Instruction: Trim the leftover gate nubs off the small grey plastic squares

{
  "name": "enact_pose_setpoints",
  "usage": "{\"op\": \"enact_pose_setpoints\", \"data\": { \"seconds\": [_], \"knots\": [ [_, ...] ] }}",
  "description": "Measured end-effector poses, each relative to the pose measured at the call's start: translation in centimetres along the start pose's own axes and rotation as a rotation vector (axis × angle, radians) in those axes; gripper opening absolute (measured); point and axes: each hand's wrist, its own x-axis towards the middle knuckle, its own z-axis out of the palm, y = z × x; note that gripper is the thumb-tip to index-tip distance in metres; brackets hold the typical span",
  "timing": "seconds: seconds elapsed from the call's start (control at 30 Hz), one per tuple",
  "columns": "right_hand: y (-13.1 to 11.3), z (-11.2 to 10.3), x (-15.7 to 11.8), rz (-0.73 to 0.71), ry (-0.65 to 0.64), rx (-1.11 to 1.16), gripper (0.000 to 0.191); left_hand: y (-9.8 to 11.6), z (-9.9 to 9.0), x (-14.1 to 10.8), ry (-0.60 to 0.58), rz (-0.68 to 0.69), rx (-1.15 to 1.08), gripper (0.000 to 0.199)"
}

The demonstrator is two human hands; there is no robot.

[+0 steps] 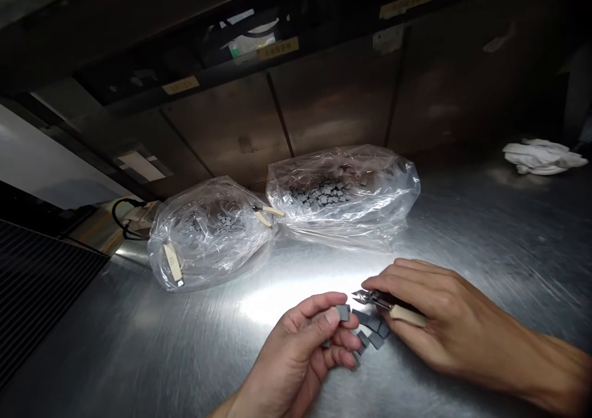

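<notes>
Between the thumb and index finger of my left hand (308, 344) I pinch a small grey rectangular piece (343, 312). My right hand (444, 319) is wrapped around a pair of cutting pliers (407, 315) with cream handles. The pliers' pointed metal jaws (364, 296) face left, a short way from the held piece and apart from it. Several more grey pieces (377, 340) lie on the metal table under and between my hands. The fingers of my left hand partly cover some of them.
Two clear plastic bags (342, 221) with many grey pieces stand at the back of the metal table (208, 344). A second cream-handled tool (263, 219) rests at the left bag, and a cream-coloured object (172, 262) lies on it. A crumpled white cloth (543, 156) sits far right.
</notes>
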Motion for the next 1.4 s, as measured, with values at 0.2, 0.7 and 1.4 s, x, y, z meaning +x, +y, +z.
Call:
{"op": "enact_pose_setpoints", "data": {
  "seconds": [0.2, 0.7, 1.4],
  "knots": [
    [-0.45, -0.11, -0.03, 0.046, -0.109, 0.067, 0.031, -0.08, 0.07, 0.01, 0.010, -0.020, 0.019, 0.028],
    [-0.79, -0.36, 0.06, 0.111, -0.165, 0.120, 0.023, -0.24, -0.27, 0.06, -0.009, 0.004, 0.085, 0.028],
    [-0.49, -0.07, -0.18, 0.074, -0.131, 0.129, 0.024, 0.33, 0.28, 0.07, 0.076, -0.031, 0.050, 0.029]
  ]
}}
